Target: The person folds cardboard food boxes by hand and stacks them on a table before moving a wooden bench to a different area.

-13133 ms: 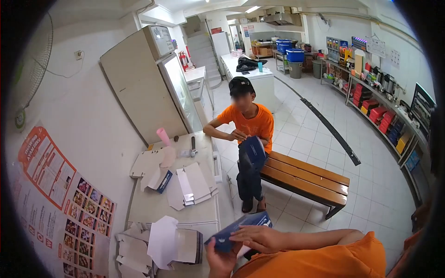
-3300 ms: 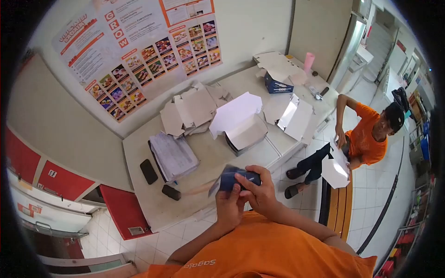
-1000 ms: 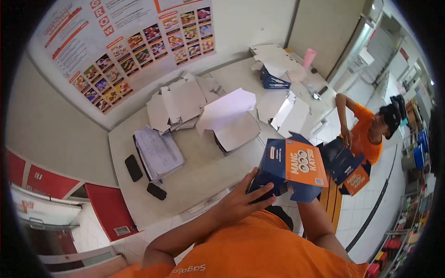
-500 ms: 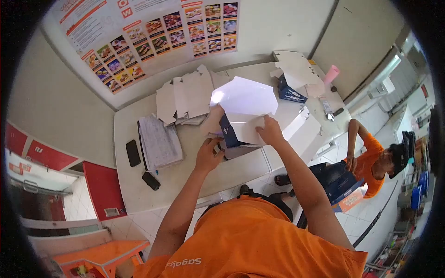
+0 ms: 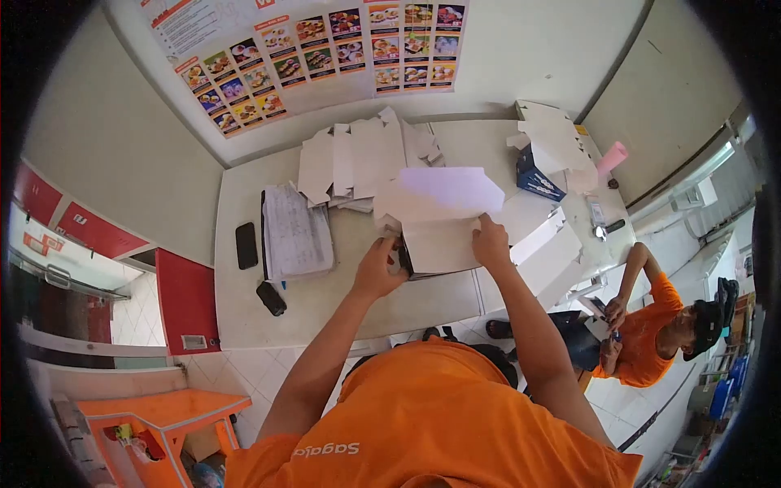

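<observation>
A partly folded cardboard box (image 5: 442, 246), white inside with dark outer sides, lies in front of me with its wide flap (image 5: 455, 193) raised at the back. My left hand (image 5: 381, 268) is closed around its left side, the fingertips partly hidden behind the panel. At the right edge, my right hand (image 5: 491, 242) pinches the board near the fold. Beyond the box on the left is a stack of flat white box blanks (image 5: 350, 159). More flat board (image 5: 541, 244) lies just right of my right hand.
A paper pad (image 5: 294, 232) and two dark phones, one a black phone (image 5: 246, 246), lie on the table (image 5: 350, 305) at left. A folded blue box (image 5: 538, 175) and a pink cup (image 5: 612, 157) stand at back right. A co-worker (image 5: 651, 325) sits at right, holding a pale piece.
The box has tipped, its front panel now lying flatter and its flap lower. My left hand has moved up to its side. The co-worker's dark blue and orange box has left view.
</observation>
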Action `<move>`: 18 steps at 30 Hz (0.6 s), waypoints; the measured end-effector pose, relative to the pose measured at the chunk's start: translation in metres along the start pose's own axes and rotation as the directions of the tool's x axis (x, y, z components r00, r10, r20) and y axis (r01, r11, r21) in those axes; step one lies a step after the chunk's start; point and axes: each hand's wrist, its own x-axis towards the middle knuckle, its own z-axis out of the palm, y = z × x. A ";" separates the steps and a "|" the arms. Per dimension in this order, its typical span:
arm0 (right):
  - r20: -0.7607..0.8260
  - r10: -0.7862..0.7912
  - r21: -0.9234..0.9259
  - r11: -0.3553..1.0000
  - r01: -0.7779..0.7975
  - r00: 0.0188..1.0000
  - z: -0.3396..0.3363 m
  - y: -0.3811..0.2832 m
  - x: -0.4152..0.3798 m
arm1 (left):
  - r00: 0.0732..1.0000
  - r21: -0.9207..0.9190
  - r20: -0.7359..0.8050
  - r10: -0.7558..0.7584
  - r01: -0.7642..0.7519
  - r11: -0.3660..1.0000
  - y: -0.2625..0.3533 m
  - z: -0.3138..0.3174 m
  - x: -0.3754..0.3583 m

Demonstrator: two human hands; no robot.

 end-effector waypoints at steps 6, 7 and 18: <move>-0.048 0.024 0.039 0.999 -0.022 0.999 0.007 0.000 0.000 | 0.965 0.045 -0.023 0.261 -0.260 0.964 0.012 0.003 -0.018; -0.062 -0.014 0.007 1.000 0.015 0.998 0.008 0.001 0.003 | 0.964 0.051 -0.023 0.264 -0.263 0.964 0.003 0.007 -0.020; 0.015 0.084 -0.101 0.991 -0.083 0.996 0.014 -0.014 -0.002 | 0.997 -0.297 0.008 0.081 -0.075 0.952 0.012 0.021 -0.023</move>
